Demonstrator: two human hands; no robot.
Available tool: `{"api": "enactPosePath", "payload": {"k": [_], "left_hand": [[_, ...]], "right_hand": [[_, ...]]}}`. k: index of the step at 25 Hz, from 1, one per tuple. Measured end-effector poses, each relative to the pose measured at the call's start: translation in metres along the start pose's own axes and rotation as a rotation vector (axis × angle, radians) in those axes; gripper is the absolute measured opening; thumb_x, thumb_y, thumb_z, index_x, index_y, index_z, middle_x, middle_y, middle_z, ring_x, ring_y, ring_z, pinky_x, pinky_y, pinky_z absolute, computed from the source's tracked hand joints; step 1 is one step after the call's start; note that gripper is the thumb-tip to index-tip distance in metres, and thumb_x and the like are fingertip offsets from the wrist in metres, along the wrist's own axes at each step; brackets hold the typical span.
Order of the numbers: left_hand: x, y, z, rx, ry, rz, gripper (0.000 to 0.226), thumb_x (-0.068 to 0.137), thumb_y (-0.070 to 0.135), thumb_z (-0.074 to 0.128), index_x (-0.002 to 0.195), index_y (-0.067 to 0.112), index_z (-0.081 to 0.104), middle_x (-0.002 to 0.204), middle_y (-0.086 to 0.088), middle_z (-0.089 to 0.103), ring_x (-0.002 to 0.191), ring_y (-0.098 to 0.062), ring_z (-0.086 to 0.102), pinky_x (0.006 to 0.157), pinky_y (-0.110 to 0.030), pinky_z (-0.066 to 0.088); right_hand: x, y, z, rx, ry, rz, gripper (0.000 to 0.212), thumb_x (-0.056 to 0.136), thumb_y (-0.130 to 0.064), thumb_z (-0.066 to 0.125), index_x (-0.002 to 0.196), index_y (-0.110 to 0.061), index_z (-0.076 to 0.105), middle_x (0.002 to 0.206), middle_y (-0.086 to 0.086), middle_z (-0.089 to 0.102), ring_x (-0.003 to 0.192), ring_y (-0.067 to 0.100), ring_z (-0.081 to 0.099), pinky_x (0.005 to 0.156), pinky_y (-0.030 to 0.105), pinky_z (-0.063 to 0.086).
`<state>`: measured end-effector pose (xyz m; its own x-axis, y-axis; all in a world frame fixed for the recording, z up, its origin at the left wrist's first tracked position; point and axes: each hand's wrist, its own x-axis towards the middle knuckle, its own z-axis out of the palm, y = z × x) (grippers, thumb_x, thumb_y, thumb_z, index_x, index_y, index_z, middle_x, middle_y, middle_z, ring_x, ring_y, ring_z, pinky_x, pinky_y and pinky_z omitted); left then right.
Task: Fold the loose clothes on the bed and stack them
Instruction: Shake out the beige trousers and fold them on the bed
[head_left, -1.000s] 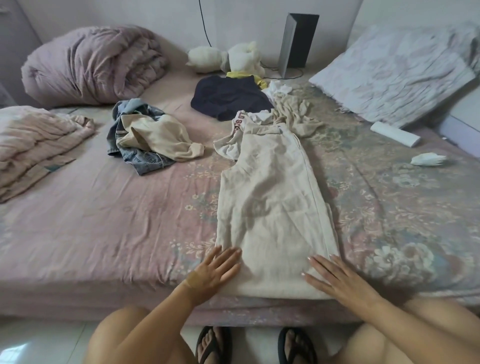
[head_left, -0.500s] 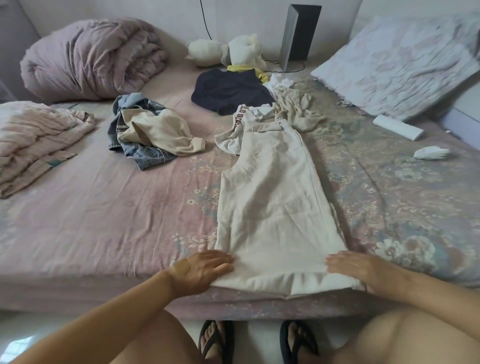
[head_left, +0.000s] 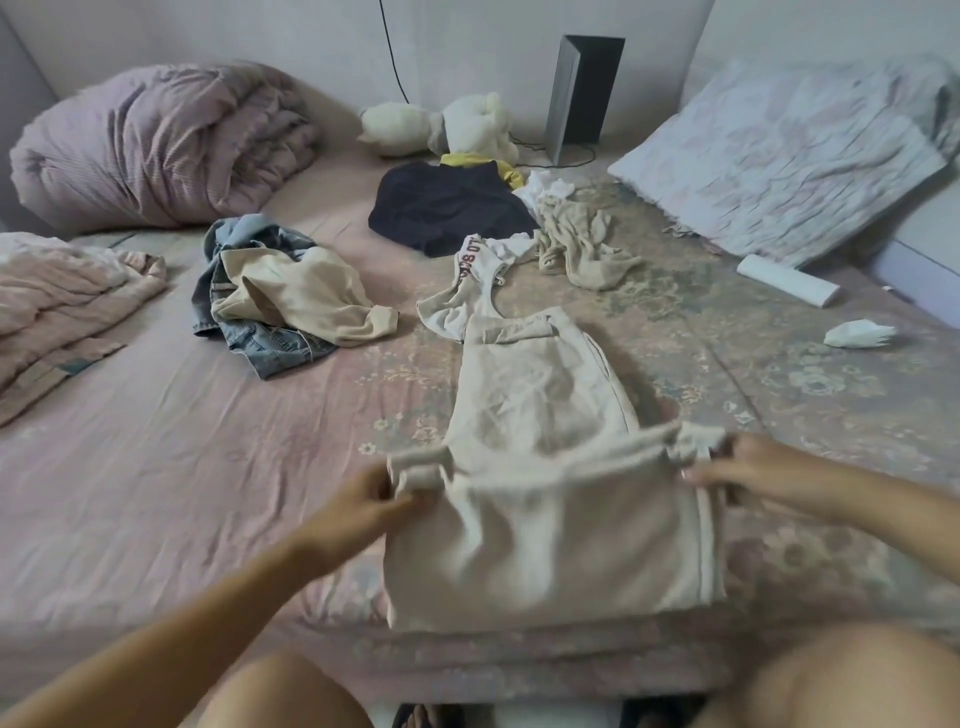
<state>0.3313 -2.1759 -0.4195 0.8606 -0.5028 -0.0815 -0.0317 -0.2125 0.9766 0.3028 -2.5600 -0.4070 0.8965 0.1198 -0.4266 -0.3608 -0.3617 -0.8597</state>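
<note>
Floral-sheeted bed (head_left: 156, 493) carries beige trousers (head_left: 540, 415), jeans (head_left: 270, 343), quilt (head_left: 156, 145).

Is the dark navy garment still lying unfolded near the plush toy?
Yes, the navy garment lies crumpled beside the plush toy.

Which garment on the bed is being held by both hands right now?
The beige trousers nearest the person: the left hand and right hand each pinch a corner of the near end. The jeans pile and navy garment lie untouched.

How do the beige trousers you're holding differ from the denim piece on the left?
The beige trousers are spread flat, near end lifted by left hand and right hand; the denim piece lies crumpled, untouched. Trousers lie uncovered; denim has a cream garment on top. Both are on the bed.
</note>
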Motion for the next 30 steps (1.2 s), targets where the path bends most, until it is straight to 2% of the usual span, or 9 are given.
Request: {"api": "enactPosePath", "payload": {"k": [6, 8, 10, 14, 20, 22, 24, 27, 30], "left_hand": [[0.194, -0.024, -0.04, 0.018, 0.57, -0.041, 0.01, 0.089, 0.013, 0.058, 0.097, 0.01, 0.063, 0.096, 0.002, 0.066, 0.096, -0.015, 0.061, 0.077, -0.02, 0.045], [0.237, -0.025, -0.04, 0.129, 0.688, -0.085, 0.007, 0.094, 0.012, 0.052, 0.091, 0.01, 0.056, 0.086, -0.001, 0.059, 0.088, -0.017, 0.055, 0.064, -0.019, 0.032], [0.277, -0.033, -0.046, 0.204, 0.772, -0.102, 0.019, 0.098, 0.017, 0.045, 0.095, 0.001, 0.054, 0.095, -0.017, 0.058, 0.094, -0.028, 0.054, 0.066, -0.024, 0.028], [0.346, -0.062, -0.069, 0.278, 0.867, -0.215, 0.037, 0.101, 0.021, 0.032, 0.109, -0.009, 0.051, 0.119, -0.029, 0.054, 0.111, -0.04, 0.05, 0.087, -0.037, 0.036], [0.39, -0.104, -0.071, 0.476, 0.731, -0.473, 0.04, 0.1, 0.024, 0.026, 0.123, 0.004, 0.053, 0.131, -0.023, 0.052, 0.121, -0.037, 0.048, 0.099, -0.043, 0.034], [0.392, -0.095, -0.07, 0.788, 0.663, -0.414, 0.038, 0.101, 0.019, 0.026, 0.132, 0.003, 0.042, 0.137, -0.022, 0.044, 0.124, -0.038, 0.044, 0.098, -0.046, 0.035], [0.389, -0.08, -0.065, 1.059, 0.596, -0.17, 0.046, 0.101, 0.028, 0.028, 0.145, 0.012, 0.024, 0.149, -0.014, 0.028, 0.136, -0.034, 0.028, 0.107, -0.048, 0.025], [0.374, -0.081, -0.03, 1.176, 0.225, 0.041, 0.054, 0.1, 0.045, 0.019, 0.149, 0.038, -0.002, 0.159, 0.005, -0.009, 0.146, -0.022, -0.012, 0.111, -0.055, -0.011], [0.364, -0.123, 0.001, 1.235, 0.087, -0.024, 0.057, 0.093, 0.058, 0.007, 0.147, 0.045, -0.003, 0.158, 0.013, -0.012, 0.145, -0.017, -0.015, 0.107, -0.059, -0.017]], "right_hand": [[0.175, -0.041, -0.019, 0.331, 0.488, -0.072, 0.009, 0.089, -0.005, 0.057, 0.088, -0.008, 0.065, 0.095, 0.01, 0.067, 0.086, 0.023, 0.062, 0.084, 0.032, 0.047], [0.22, -0.047, -0.024, 0.241, 0.637, -0.045, 0.011, 0.089, -0.008, 0.055, 0.088, -0.004, 0.065, 0.088, 0.012, 0.062, 0.082, 0.021, 0.057, 0.068, 0.028, 0.042], [0.264, -0.054, -0.031, 0.095, 0.748, -0.024, 0.015, 0.091, -0.012, 0.05, 0.091, -0.003, 0.062, 0.083, 0.014, 0.056, 0.081, 0.023, 0.054, 0.056, 0.029, 0.034], [0.341, -0.066, -0.043, -0.196, 0.882, -0.028, 0.03, 0.097, -0.015, 0.041, 0.114, 0.007, 0.053, 0.116, 0.026, 0.057, 0.11, 0.038, 0.053, 0.081, 0.036, 0.039], [0.397, -0.026, -0.043, -0.483, 0.782, 0.122, 0.034, 0.099, -0.017, 0.036, 0.125, 0.004, 0.043, 0.127, 0.028, 0.05, 0.117, 0.04, 0.048, 0.091, 0.04, 0.038], [0.391, -0.032, -0.04, -0.727, 0.847, 0.059, 0.046, 0.098, -0.022, 0.038, 0.138, 0.0, 0.03, 0.139, 0.027, 0.036, 0.127, 0.039, 0.037, 0.099, 0.043, 0.033], [0.375, -0.047, -0.033, -0.996, 0.841, -0.18, 0.058, 0.099, -0.033, 0.037, 0.149, -0.013, 0.015, 0.154, 0.018, 0.014, 0.141, 0.034, 0.014, 0.11, 0.047, 0.02], [0.356, -0.046, -0.001, -1.087, 0.407, -0.311, 0.054, 0.099, -0.049, 0.023, 0.149, -0.039, 0.007, 0.158, -0.005, -0.012, 0.144, 0.022, -0.016, 0.114, 0.053, -0.005], [0.36, -0.014, 0.018, -1.129, 0.266, -0.123, 0.054, 0.096, -0.057, 0.016, 0.145, -0.048, -0.002, 0.156, -0.013, -0.017, 0.144, 0.022, -0.019, 0.112, 0.058, -0.009]]}}
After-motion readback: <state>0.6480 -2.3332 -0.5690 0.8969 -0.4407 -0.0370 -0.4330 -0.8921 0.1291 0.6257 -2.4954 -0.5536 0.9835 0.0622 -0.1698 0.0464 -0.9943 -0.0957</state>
